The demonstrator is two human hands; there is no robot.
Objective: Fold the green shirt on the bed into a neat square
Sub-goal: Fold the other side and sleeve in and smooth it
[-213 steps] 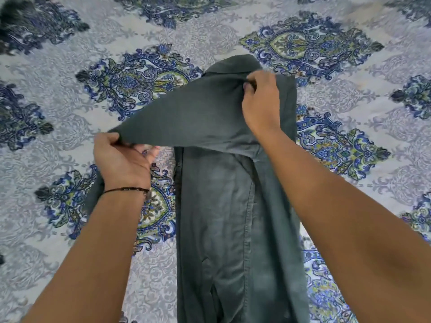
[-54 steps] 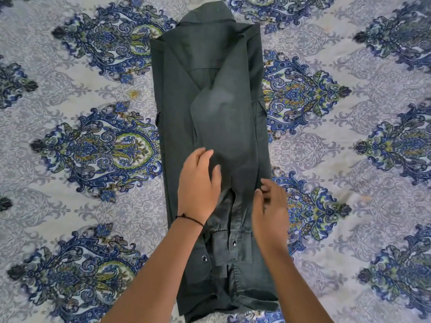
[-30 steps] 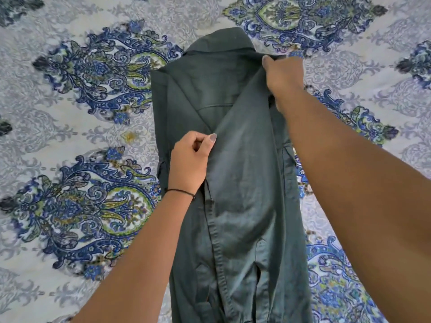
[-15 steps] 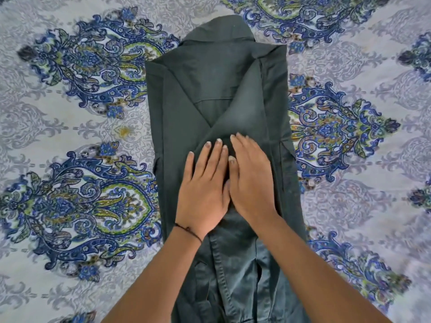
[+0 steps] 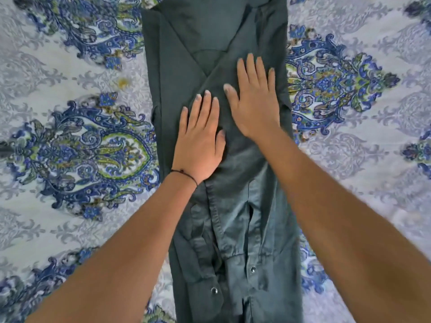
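Two flat hands, the left hand [image 5: 198, 141] and right hand [image 5: 254, 101], press side by side with straight fingers on a green shirt [image 5: 233, 206] folded into a long strip on a patterned bedsheet [image 5: 70, 136].

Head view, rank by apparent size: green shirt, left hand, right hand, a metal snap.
1. green shirt
2. right hand and left hand: look alike, so not ranked against each other
3. metal snap

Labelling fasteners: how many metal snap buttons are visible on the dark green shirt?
2. One round silver snap button low on the folded dark green shirt, right of centre; the second lower, further left. Folds may hide more.
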